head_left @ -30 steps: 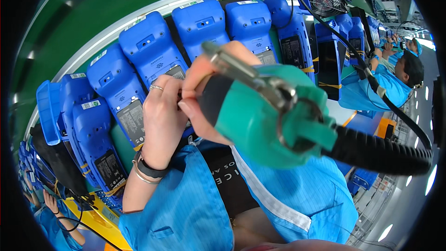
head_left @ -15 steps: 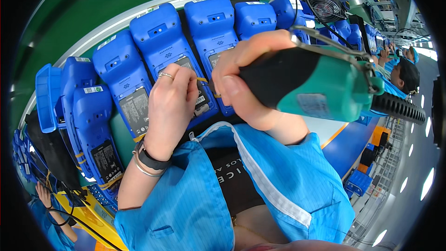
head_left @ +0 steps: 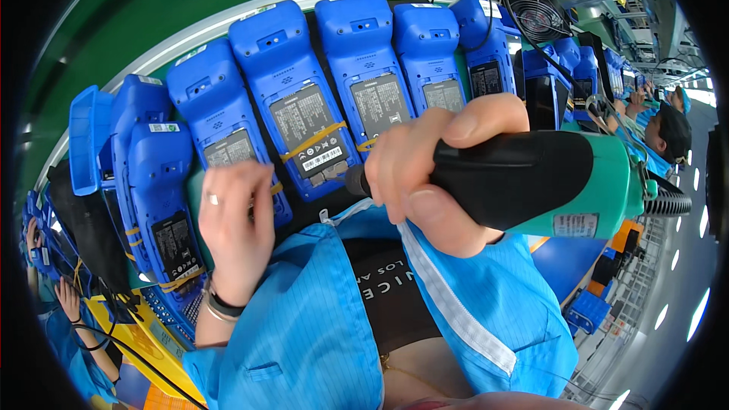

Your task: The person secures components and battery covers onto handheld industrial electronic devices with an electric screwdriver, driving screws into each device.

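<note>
Left grip (head_left: 237, 220) shifted leftward (right grip (head_left: 411, 163) holds screwdriver (head_left: 524, 182)).

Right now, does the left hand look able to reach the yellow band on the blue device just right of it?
Probably yes: the left hand is beside that blue device, nothing visible blocks the yellow band, and the right hand holds the green tool farther right.
</note>
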### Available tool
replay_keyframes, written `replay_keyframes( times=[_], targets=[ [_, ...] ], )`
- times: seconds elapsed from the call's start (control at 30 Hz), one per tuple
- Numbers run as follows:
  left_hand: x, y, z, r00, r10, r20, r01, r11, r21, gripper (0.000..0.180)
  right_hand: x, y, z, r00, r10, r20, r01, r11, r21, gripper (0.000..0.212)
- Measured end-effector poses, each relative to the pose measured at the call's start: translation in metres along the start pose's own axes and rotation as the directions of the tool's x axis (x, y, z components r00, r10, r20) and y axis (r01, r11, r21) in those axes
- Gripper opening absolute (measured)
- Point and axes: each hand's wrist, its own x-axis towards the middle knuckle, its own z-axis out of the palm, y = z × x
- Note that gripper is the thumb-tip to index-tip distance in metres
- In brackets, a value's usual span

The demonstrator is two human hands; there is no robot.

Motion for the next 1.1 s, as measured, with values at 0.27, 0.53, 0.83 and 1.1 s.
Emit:
replay_keyframes(
  times=[0.27, 0.53, 0.83, 1.1],
  targets=[
    [-0.041, 0.007, 0.010, 0.971, 0.145, 0.189, -0.187, 0.956, 0.228, 0.039, 0.025, 0.020, 0.020, 0.980, 0.033, 0.198, 0.022, 0.963, -0.269, 0.044],
    [-0.005, -0.011, 0.025, 0.998, 0.067, 0.011, -0.068, 0.967, 0.244, 0.024, 0.023, 0.017, 0.026, 0.991, 0.055, 0.125, -0.015, 0.953, -0.303, 0.045],
    [0.016, -0.013, 0.020, 0.986, -0.038, 0.164, 0.028, 0.998, 0.064, 0.014, 0.024, 0.025, 0.011, 0.995, -0.007, 0.100, 0.029, 0.975, -0.221, 0.047],
    [0.029, -0.018, 0.028, 0.996, 0.007, 0.090, -0.018, 0.992, 0.129, 0.017, 0.027, 0.026, 0.005, 0.989, 0.036, 0.142, -0.004, 0.976, -0.219, 0.047]
  ],
)
